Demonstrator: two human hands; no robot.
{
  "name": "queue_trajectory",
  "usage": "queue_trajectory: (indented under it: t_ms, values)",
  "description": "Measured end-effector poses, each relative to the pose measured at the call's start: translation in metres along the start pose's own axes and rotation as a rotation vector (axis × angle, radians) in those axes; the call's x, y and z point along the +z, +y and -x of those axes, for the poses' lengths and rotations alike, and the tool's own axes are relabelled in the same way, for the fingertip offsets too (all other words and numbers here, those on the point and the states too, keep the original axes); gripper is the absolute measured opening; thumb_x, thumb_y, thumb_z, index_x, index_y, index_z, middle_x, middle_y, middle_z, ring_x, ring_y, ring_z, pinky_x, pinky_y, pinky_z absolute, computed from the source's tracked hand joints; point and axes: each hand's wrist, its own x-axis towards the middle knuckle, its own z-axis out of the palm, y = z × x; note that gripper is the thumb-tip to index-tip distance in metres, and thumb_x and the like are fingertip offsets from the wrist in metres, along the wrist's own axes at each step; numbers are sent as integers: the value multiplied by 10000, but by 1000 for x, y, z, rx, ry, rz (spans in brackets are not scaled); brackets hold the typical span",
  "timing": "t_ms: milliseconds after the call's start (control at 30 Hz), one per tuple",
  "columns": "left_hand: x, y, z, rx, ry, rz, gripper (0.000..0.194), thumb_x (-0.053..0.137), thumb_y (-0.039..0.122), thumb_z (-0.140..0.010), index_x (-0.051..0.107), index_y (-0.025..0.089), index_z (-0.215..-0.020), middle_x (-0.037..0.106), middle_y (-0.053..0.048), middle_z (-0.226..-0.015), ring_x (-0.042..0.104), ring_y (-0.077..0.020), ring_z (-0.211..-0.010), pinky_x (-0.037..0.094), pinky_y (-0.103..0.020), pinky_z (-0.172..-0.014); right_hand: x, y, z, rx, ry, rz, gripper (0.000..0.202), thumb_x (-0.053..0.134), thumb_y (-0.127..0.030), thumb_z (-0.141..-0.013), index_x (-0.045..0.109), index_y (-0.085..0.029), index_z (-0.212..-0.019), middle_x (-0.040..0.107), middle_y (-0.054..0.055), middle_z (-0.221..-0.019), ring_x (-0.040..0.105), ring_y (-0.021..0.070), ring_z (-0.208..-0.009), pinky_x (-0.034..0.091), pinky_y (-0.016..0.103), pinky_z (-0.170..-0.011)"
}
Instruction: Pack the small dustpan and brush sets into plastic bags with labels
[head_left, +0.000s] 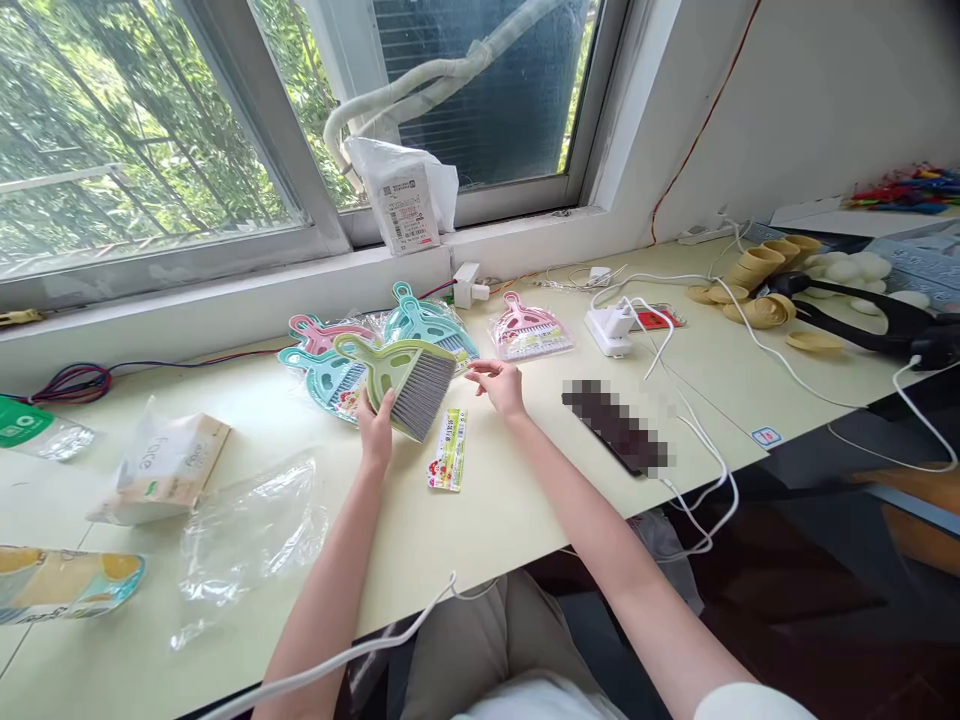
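Observation:
My left hand [376, 432] grips a small green dustpan [384, 372] with a grey-bristled brush [424, 392] nested in it, held tilted above the table. My right hand [498, 386] hovers just right of the bristles, fingers loosely bent and slightly apart, with nothing visible in them. Below the brush lies a yellow-green printed label card [448, 452]. Behind the held set are bagged dustpan-and-brush sets: a teal one [324, 380], a pink one [319, 330] and another teal set [427, 322]. A separate pink set [529, 330] in clear wrap lies beyond my right hand.
An empty clear plastic bag [251, 535] and a tissue pack [169, 465] lie left, near a bottle [45, 430]. A phone [615, 430], a white charger [611, 328] and loose white cables spread right. A boxed item [409, 212] stands on the windowsill.

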Motion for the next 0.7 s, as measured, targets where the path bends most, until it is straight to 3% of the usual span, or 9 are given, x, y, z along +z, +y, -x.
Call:
queue_trajectory:
  t_ms: [167,300,433,500,600,700]
  values:
    - [17,20,23,109,-87,-138,433,530,446,-878,573,186,-1222,654,-82,-1086,613,-214,-974,461,-324,-867,16,-11,26,-294,-57,184,263,517,-400,-900,691,-214,-968,721,38,-893,645,139,-586,531,282,-616]
    - [28,30,44,217,-152,-284,490,451,444,-921,498,198,-1342,636,-98,-1190,613,-221,-975,463,-349,-872,27,-20,46,-501,-71,459,281,413,-384,-956,625,-219,-1038,645,69,-1075,646,167,-824,509,279,-695]
    - [28,33,57,280,-197,-268,524,488,449,-901,484,218,-1372,595,-96,-1282,594,-245,-1065,461,-357,-914,26,-28,51,-515,57,531,279,408,-393,-951,561,-216,-1102,570,99,-1139,590,204,-995,501,298,-761]
    - [27,35,60,289,-191,-207,527,513,454,-887,504,225,-1362,574,-85,-1315,561,-259,-1147,448,-350,-951,21,-29,49,-528,30,546,264,406,-376,-951,583,-230,-1080,566,101,-1129,571,216,-1043,486,303,-812]
    - [28,41,61,285,-184,-145,514,515,473,-881,550,217,-1325,579,-80,-1312,513,-276,-1221,420,-353,-993,14,-26,45,-529,-85,555,267,411,-380,-945,627,-236,-1011,575,99,-1073,589,207,-936,477,295,-775]
    - [31,46,56,260,-206,-132,474,463,492,-902,611,213,-1256,619,-77,-1254,535,-271,-1190,406,-356,-997,12,-22,41,-473,-64,562,345,401,-444,-938,641,-221,-831,579,80,-928,575,187,-800,462,291,-720]
